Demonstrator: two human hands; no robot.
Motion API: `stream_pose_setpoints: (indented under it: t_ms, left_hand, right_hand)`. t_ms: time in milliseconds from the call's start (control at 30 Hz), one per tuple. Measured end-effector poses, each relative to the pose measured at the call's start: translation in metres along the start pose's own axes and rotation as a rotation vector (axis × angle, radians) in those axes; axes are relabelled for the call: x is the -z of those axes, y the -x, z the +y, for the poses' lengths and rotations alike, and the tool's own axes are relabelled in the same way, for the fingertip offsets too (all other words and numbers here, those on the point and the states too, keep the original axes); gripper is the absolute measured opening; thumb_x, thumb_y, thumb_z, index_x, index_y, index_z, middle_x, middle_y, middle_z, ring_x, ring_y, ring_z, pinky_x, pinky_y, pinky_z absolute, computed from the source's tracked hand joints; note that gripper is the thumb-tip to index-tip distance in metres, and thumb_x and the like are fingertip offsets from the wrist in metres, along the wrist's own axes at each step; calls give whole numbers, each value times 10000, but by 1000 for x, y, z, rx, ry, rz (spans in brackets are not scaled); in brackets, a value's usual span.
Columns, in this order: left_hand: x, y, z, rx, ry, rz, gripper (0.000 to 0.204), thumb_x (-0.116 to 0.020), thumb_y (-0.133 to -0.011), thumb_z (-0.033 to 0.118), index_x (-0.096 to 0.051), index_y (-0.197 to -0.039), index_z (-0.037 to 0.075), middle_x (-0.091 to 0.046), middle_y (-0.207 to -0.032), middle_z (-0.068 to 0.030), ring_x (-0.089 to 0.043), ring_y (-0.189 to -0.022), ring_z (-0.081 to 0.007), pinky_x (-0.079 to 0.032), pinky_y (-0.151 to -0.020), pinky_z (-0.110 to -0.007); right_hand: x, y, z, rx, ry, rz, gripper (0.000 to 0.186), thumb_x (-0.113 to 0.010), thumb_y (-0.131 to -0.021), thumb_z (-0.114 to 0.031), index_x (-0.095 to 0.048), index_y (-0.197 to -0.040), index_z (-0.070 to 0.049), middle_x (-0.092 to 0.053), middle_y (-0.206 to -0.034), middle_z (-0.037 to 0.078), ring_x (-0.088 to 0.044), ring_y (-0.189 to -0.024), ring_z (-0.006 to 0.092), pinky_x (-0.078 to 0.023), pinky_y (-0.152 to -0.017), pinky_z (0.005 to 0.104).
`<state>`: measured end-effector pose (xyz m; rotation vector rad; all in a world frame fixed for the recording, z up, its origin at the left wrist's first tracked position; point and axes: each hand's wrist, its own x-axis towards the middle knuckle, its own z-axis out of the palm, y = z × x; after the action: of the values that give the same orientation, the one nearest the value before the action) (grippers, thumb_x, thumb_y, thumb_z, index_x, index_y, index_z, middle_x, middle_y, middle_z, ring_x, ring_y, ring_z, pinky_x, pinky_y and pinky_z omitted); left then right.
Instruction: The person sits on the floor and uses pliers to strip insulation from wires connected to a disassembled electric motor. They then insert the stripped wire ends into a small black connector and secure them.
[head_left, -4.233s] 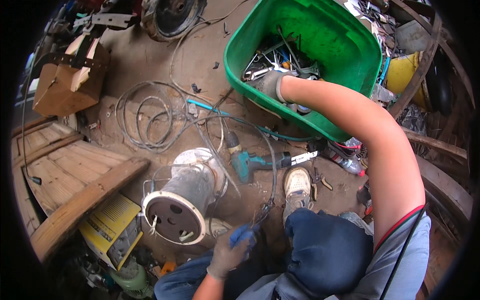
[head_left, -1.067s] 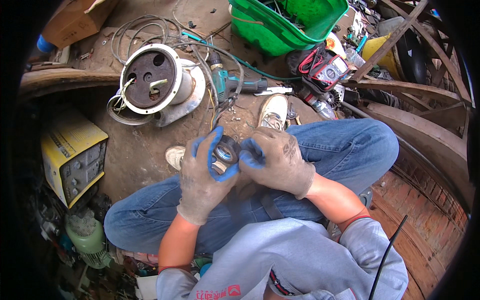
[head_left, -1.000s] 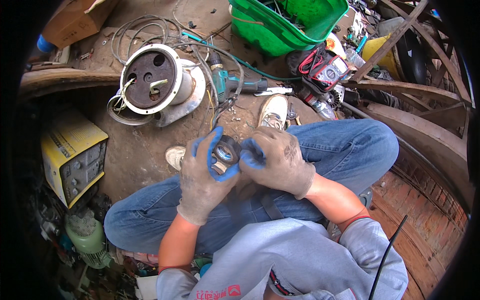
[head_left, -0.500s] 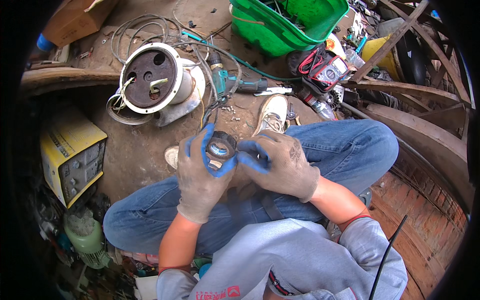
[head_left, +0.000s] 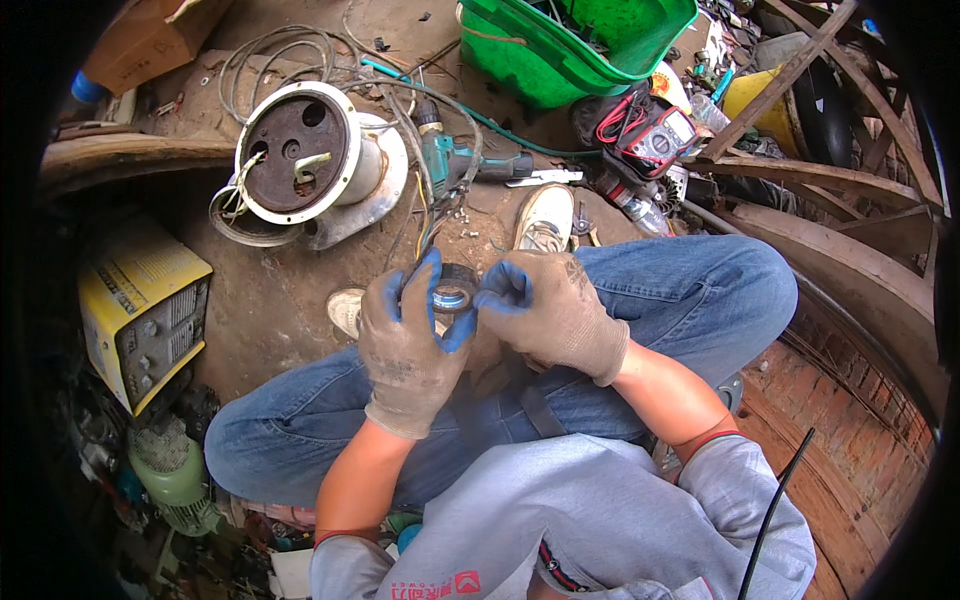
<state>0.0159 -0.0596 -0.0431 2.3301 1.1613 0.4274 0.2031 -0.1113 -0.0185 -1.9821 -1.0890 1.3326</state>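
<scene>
In front of my lap, my left hand (head_left: 408, 345), in a grey work glove with blue fingertips, is closed around a roll of black tape (head_left: 462, 277) with a blue and white core. My right hand (head_left: 562, 312), gloved the same way, is just right of the roll, its thumb and fingers pinched together. Whatever lies in that pinch is too small or hidden to make out. Just beyond my left fingertips are cable ends (head_left: 428, 222) with thin coloured wires. Farther off to the left stands a round metal motor housing (head_left: 368, 178) with pale wires coming out of its dark end face.
A teal cordless drill (head_left: 445, 160) lies beyond my hands, near a red and black multimeter (head_left: 665, 135). Behind them is a green tub (head_left: 530, 75). At left stand a yellow welder box (head_left: 140, 310) and a green motor (head_left: 170, 470). Wooden framing (head_left: 790, 80) rises at right.
The left fingers have shifted on the tape roll, covering more of its left side. My right hand has risen slightly, its fingers curling in more.
</scene>
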Motion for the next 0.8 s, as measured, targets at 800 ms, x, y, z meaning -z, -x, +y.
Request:
stream_pose_setpoints:
  t_ms: [800]
  left_hand:
    - [2,-1,-9,-11,193,92,842,-934,-752,180,-504,-1460,29,-548,-1290,-199,-596,-1157,-381,-536,-952,-469]
  right_hand:
    - [-4,9,6,386,-97,127,243,-811,-810,-73,-739,-1027,7,-733,-916,146,-732,-791,263,-567,-699,356]
